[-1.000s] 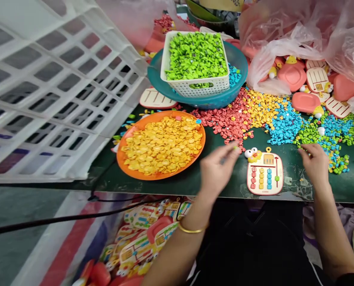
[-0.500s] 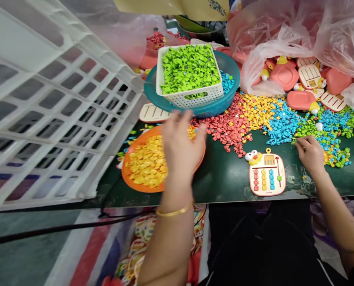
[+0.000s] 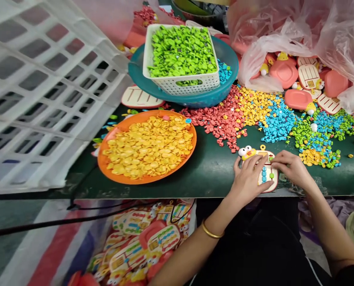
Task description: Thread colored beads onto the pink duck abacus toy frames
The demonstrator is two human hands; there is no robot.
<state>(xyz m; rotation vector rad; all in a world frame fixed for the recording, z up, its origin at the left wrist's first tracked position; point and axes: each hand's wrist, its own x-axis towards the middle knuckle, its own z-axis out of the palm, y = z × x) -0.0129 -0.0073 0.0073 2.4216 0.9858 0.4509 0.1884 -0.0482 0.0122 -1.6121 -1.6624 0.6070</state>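
Note:
A cream toy board (image 3: 274,182) with a duck head and goggle eyes lies on the green table near its front edge. My left hand (image 3: 248,178) covers its left half, fingers bent over the face and thumb along the lower part, steadying it. Blue beads and a green bead show in their slots; the beads beneath my fingers are hidden. At the board's upper right, my right hand (image 3: 292,167) pinches a small green bead (image 3: 271,158) against the red slot.
An orange plate (image 3: 147,178) of yellow pieces sits left. Behind it, a white basket (image 3: 189,85) of green pieces stands in a blue basin (image 3: 138,75). Loose red beads (image 3: 221,123) and other colours spread across the table. A white crate (image 3: 54,91) leans at left.
My left hand has moved right, from above the orange plate onto the toy board. My right hand has come left from beside the loose beads to the board, bringing a green bead.

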